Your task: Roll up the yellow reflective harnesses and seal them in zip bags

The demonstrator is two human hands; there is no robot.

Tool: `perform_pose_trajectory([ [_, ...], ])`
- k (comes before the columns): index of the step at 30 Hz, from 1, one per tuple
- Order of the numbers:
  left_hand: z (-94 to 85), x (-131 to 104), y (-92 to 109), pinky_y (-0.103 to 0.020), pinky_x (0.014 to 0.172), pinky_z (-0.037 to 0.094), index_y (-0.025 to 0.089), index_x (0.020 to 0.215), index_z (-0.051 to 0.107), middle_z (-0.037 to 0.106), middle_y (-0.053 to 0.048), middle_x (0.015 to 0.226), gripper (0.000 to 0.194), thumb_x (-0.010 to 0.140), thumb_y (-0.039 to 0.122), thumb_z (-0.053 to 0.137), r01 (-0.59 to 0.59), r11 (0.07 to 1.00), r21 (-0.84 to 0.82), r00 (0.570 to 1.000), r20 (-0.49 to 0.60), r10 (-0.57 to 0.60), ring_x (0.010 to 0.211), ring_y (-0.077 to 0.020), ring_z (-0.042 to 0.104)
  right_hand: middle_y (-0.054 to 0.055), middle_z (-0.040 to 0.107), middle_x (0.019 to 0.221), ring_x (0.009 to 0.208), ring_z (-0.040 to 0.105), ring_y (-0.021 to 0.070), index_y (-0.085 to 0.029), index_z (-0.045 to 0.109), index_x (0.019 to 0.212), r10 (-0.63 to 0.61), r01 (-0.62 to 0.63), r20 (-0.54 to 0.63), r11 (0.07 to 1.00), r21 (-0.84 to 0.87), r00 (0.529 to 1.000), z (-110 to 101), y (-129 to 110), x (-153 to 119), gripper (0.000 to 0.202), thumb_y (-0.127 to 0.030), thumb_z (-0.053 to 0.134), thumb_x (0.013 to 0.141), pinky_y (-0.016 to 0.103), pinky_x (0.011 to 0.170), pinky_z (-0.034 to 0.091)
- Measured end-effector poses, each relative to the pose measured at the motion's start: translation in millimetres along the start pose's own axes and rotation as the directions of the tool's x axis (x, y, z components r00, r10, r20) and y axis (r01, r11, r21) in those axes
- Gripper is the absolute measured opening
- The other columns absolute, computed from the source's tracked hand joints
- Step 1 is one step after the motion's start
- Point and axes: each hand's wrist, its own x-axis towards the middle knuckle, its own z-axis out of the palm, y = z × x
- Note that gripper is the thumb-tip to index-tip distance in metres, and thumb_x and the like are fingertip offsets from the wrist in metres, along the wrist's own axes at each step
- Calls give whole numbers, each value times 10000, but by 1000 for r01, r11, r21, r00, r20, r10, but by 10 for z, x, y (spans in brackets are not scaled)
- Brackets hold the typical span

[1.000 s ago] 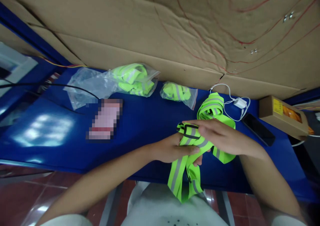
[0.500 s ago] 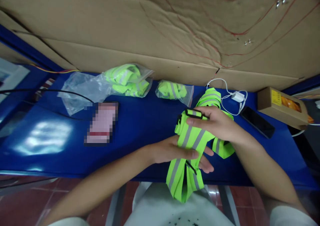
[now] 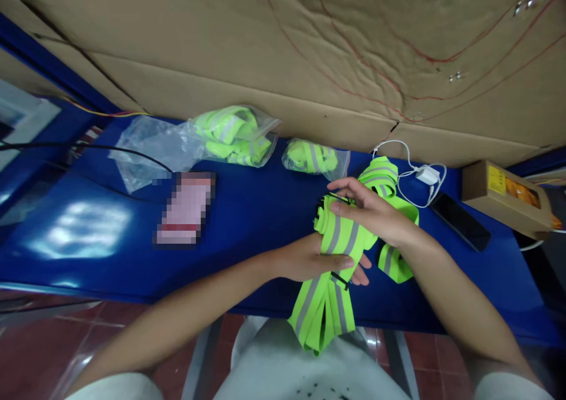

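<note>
A bundle of neon yellow-green reflective strap (image 3: 338, 232) with grey stripes is held over the front of the table. My left hand (image 3: 318, 261) wraps around its middle, thumb on top and fingertips showing from beneath. At the bundle's upper end my right hand (image 3: 371, 211) pinches the folded layers with the thumb in front, some fingers stretched out behind. A black buckle (image 3: 339, 280) lies just below my left thumb; other black fittings show at the top. Loose loops hang past the table edge. More strap (image 3: 395, 264) rests on the table under my right wrist.
On the blue table (image 3: 247, 211) are a phone with a blurred screen (image 3: 186, 208), clear bags of strap (image 3: 234, 134), a smaller bag (image 3: 313, 158), a rolled strap (image 3: 380, 176), a white charger (image 3: 427, 174), a dark phone (image 3: 460, 220) and a cardboard box (image 3: 504, 193). Cardboard lines the back.
My right fingers have lifted and spread at the bundle's top, and the upper buckle has tilted. The hanging loops have swung slightly left. The view has shifted a little.
</note>
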Motion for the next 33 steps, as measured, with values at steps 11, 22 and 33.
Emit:
perform_pose_trajectory([
  [11,55,-8,-45,-397,1003,555,105,1150,721,768,-155,1066,441,999,492,573,-35,991,126,998,48,30,1060,-236,719,54,714,1084,993,678,190,-217,712,1138,-14,10,221,1000,17,975,17,6,2,309,-436,695,920,312,851,544],
  [22,5,-22,54,-387,1015,538,113,1101,757,772,-161,1130,375,1028,406,535,-78,952,297,997,40,70,1103,-242,712,82,623,1436,1207,660,281,-304,448,1560,-92,240,322,856,-458,942,15,-101,-278,704,-585,637,944,379,982,525],
  [33,51,21,-62,-409,990,543,95,1154,747,771,-194,1147,420,815,331,824,-17,935,-354,1000,9,21,1052,-276,743,39,766,1145,1001,731,247,-252,685,1224,-173,174,35,918,-357,984,47,-172,-189,388,-496,694,923,350,864,557],
])
